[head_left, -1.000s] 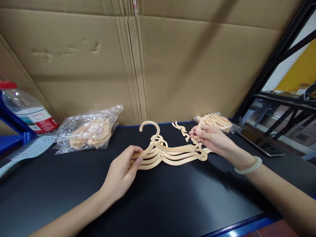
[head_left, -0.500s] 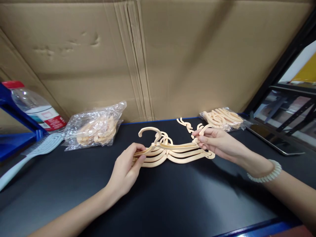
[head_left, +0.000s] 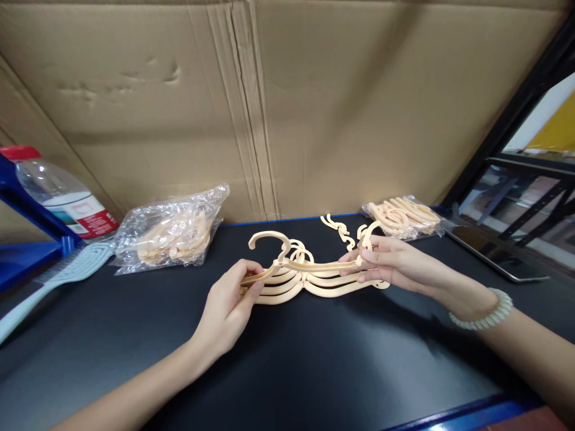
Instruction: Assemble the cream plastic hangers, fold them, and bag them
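Centre of frame: a hanger [head_left: 323,267], held over stacked hangers [head_left: 327,293] on the worktop [head_left: 314,365]. Left hand [head_left: 228,306] grips its left arm; right hand [head_left: 398,263] pinches a small curved piece [head_left: 369,232] at its right end. Seating of the joint: cannot tell. Risk: sideways pressure could spring the piece loose or bend the thin arm; low clearance could snag the stack.

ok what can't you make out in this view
All in the head view:
Left end of the top hanger: hidden by the left hand
Whether the curved piece is locked to that hanger: too small beside the right hand
Handle tip of the brush: cut off by the left edge
Wording on the bottle label: blurred
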The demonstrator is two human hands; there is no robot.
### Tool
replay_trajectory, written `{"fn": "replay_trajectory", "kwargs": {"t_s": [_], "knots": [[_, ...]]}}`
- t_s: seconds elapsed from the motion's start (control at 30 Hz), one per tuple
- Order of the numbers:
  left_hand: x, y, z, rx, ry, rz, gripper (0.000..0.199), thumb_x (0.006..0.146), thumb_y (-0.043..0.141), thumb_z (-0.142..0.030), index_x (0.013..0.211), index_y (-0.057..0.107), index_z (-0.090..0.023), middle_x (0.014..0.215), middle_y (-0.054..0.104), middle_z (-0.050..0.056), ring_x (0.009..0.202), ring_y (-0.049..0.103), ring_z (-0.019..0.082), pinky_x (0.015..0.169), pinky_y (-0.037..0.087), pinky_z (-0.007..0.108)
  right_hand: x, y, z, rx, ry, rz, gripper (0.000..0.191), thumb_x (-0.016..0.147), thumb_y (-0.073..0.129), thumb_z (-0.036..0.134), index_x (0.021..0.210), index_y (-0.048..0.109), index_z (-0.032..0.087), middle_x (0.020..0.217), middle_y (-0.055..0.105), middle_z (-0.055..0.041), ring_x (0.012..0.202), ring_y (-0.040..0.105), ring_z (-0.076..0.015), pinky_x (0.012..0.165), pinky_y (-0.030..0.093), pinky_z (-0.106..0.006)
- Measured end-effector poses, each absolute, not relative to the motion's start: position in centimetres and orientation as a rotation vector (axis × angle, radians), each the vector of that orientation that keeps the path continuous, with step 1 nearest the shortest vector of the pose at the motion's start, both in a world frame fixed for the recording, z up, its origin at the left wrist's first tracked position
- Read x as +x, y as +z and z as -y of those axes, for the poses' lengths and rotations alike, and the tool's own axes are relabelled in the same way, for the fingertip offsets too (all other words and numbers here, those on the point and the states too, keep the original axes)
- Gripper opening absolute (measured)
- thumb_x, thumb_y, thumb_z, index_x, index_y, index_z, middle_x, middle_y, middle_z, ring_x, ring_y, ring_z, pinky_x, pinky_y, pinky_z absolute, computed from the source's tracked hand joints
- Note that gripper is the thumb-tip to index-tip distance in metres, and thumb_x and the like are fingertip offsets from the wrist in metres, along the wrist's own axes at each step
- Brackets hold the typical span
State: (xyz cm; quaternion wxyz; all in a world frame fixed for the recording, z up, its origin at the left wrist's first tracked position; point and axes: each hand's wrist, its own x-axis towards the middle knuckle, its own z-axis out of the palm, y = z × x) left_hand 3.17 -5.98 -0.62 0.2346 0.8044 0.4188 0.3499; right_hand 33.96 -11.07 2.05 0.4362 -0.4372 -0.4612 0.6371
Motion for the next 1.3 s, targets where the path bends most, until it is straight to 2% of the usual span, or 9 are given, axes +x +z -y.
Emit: {"fn": "replay_trajectory", "kwargs": {"t_s": [0.17,0.4,0.57,0.9,1.03,1.17,1.23,1.3], "knots": [[3.1,-0.7,6.1,2.237,0.955,-1.171,0.011,0.089,0.049,-0.032,0.092,0.053,-0.022,0.088,0.062,0.001,0.081,0.058,0.019,0.073,0.042,0.03,33.9,1.8,11.0,-1.099,1.608,1.116,0.02,0.082,0.068,0.03,0.085,0.055,0.015,0.085,0.069,-0.0067,0.082,0.071,-0.019,0.081,0.057,-0.032],[3.1,-0.8,6.2,2.351,0.95,-1.173,0.01,0.089,0.047,-0.028,0.092,0.054,-0.022,0.088,0.062,0.001,0.079,0.056,0.019,0.073,0.042,0.032,33.6,1.6,11.1,-1.137,1.574,1.13,0.029,0.074,0.075,0.032,0.077,0.05,0.016,0.089,0.071,-0.0082,0.082,0.07,-0.0179,0.085,0.056,-0.033],[3.1,-0.6,6.5,2.442,0.945,-1.17,0.011,0.09,0.045,-0.026,0.092,0.054,-0.022,0.085,0.062,0.001,0.074,0.056,0.018,0.069,0.042,0.03,32.8,1.4,11.1,-1.159,1.477,1.114,0.038,0.067,0.08,0.038,0.073,0.047,0.019,0.082,0.071,-0.0052,0.074,0.07,-0.0181,0.085,0.056,-0.039],[3.0,-0.9,6.7,2.39,0.926,-1.177,0.013,0.092,0.044,-0.029,0.097,0.054,-0.022,0.09,0.064,0.002,0.079,0.059,0.019,0.07,0.044,0.03,32.2,0.6,10.9,-1.188,1.255,1.124,0.045,0.061,0.082,0.044,0.071,0.046,0.02,0.07,0.065,-0.0007,0.063,0.069,-0.0177,0.073,0.058,-0.038],[3.0,-0.7,7.0,2.319,0.924,-1.159,0.014,0.093,0.045,-0.031,0.1,0.053,-0.023,0.092,0.064,0.001,0.079,0.06,0.017,0.068,0.044,0.028,31.9,1.0,11.0,-1.186,1.155,1.126,0.044,0.063,0.08,0.046,0.073,0.046,0.02,0.073,0.067,-0.0019,0.06,0.068,-0.0173,0.069,0.059,-0.037],[3.0,-0.4,7.2,2.305,0.896,-1.18,0.014,0.093,0.044,-0.032,0.101,0.053,-0.024,0.091,0.064,0.0,0.079,0.061,0.017,0.069,0.044,0.028,31.9,1.6,11.0,-1.125,1.15,1.09,0.042,0.065,0.08,0.042,0.076,0.047,0.02,0.071,0.065,-0.0004,0.064,0.069,-0.0183,0.072,0.057,-0.037],[2.9,-0.1,7.1,2.326,0.891,-1.198,0.014,0.094,0.043,-0.032,0.101,0.053,-0.025,0.091,0.063,0.0,0.079,0.061,0.017,0.069,0.044,0.028,32.2,1.8,10.9,-1.087,1.195,1.095,0.038,0.068,0.079,0.038,0.085,0.049,0.021,0.074,0.065,-0.0001,0.066,0.068,-0.0172,0.068,0.056,-0.034],[2.8,0.3,6.9,2.37,0.894,-1.207,0.014,0.094,0.043,-0.031,0.101,0.053,-0.025,0.092,0.062,0.0,0.078,0.06,0.017,0.068,0.044,0.028,32.8,2.0,10.7,-1.048,1.203,1.11,0.037,0.073,0.076,0.036,0.098,0.052,0.023,0.083,0.066,-0.0012,0.063,0.065,-0.0143,0.057,0.051,-0.028]]}}
